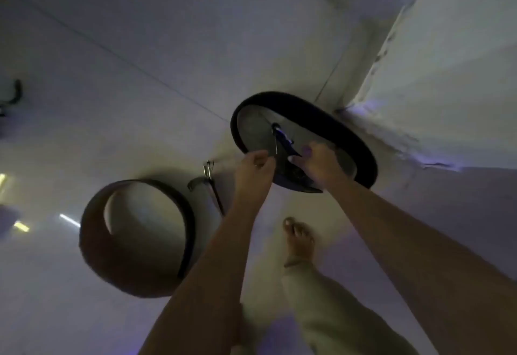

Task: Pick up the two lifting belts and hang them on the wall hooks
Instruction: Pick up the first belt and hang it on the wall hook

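Both my hands hold the black looped lifting belt (321, 128) against the white wall: left hand (256, 168) pinching its buckle end, right hand (319, 163) gripping the strap. I should settle the loop fully over the hook (275, 126) before releasing. The brown leather belt (134, 242) hangs left.

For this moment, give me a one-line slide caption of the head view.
Both hands, left hand and right hand, grasp the black belt; brown belt lies nearby.
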### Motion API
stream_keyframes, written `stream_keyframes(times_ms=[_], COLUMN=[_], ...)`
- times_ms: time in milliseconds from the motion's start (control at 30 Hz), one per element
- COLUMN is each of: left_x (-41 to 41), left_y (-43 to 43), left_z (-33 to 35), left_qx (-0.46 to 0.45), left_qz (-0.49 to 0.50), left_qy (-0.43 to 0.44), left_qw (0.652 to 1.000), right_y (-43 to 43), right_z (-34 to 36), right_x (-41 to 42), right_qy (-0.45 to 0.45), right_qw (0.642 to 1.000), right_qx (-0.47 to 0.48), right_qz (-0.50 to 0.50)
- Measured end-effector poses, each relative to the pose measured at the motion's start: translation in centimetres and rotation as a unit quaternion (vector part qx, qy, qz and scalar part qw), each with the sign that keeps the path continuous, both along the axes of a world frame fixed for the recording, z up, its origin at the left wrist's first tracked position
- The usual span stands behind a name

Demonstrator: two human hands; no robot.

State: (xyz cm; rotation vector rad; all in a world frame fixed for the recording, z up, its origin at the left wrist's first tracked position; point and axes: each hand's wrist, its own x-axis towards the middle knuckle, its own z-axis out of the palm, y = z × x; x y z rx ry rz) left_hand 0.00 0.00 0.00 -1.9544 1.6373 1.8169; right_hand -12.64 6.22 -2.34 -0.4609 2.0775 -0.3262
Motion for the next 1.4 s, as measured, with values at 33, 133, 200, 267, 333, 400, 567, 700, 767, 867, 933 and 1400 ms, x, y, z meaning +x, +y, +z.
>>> stream_keyframes(times_ms=[33,133,200,267,333,400,567,700,767,867,933,1400], left_x=[-0.3,-0.8,-0.7,-0.6,-0.9,-1.8,-3.2,-3.6,-3.7,-3.8,-4.0,-3.7], left_y=[0.0,0.4,0.9,1.2,1.2,0.9,0.4,0.5,1.4,3.8,5.8,17.7], left_z=[-1.2,-4.6,-4.6,-2.8,0.7,6.0,22.3,38.6,46.9,58.0,64.6,89.1], left_qx=[0.005,0.018,0.033,0.045,0.064,0.065,0.079,0.013,-0.011,-0.044,-0.060,-0.129], left_qz=[0.002,0.041,0.046,0.036,0.031,0.044,0.057,0.026,-0.011,-0.036,-0.064,-0.241], left_qy=[0.005,0.014,0.025,0.039,0.056,0.083,0.195,0.313,0.366,0.433,0.473,0.631], left_qw=[1.000,0.999,0.998,0.998,0.996,0.993,0.976,0.949,0.931,0.900,0.877,0.726], right_y=[-0.1,0.1,0.6,1.1,1.6,2.0,2.2,4.2,5.8,8.7,11.1,23.2], right_z=[-1.3,-4.0,-3.2,-0.6,3.4,8.8,27.1,44.6,52.6,63.4,69.8,93.3], right_x=[0.2,0.6,0.7,0.4,0.1,0.0,-0.1,0.3,0.9,2.0,2.6,5.9], right_qy=[0.000,0.039,0.081,0.103,0.090,0.071,0.019,0.000,0.010,0.037,0.058,0.213], right_qw=[1.000,0.999,0.996,0.994,0.992,0.986,0.939,0.887,0.858,0.818,0.794,0.612], right_qx=[0.006,-0.013,-0.035,-0.045,-0.064,-0.105,-0.251,-0.352,-0.403,-0.463,-0.501,-0.650], right_qz=[0.017,0.018,0.013,-0.009,-0.055,-0.110,-0.235,-0.299,-0.320,-0.340,-0.340,-0.397])
